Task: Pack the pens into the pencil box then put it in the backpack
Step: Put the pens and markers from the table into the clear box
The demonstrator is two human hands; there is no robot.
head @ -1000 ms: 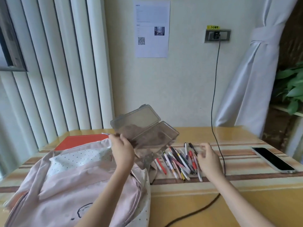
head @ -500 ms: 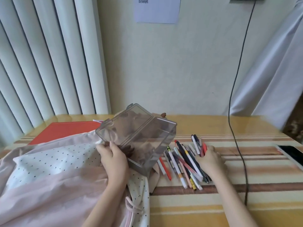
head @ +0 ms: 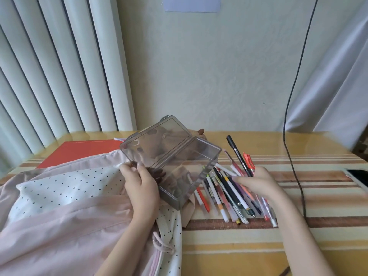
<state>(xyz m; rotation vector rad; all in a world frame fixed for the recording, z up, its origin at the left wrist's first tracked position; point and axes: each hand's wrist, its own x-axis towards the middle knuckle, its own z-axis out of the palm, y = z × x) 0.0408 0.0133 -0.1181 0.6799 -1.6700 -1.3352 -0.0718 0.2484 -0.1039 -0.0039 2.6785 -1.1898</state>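
Observation:
My left hand (head: 140, 188) grips a clear grey pencil box (head: 175, 156), lid swung open, tilted above the table and empty. To its right several pens (head: 223, 192) lie in a pile on the striped table. My right hand (head: 256, 182) closes on a bunch of them; a black pen (head: 238, 154) and a red pen (head: 249, 162) stick up from its fingers. The pink backpack (head: 65, 212), with a white dotted panel, lies at the left under my left arm.
A red folder (head: 79, 150) lies behind the backpack. A black cable (head: 294, 108) hangs down the wall and crosses the table at right. A phone (head: 358, 176) sits at the right edge. Blinds and a curtain flank the wall.
My right hand has closed around some pens and lifted their tips off the pile. The box stays in my left hand, slightly lower. The view has tilted down.

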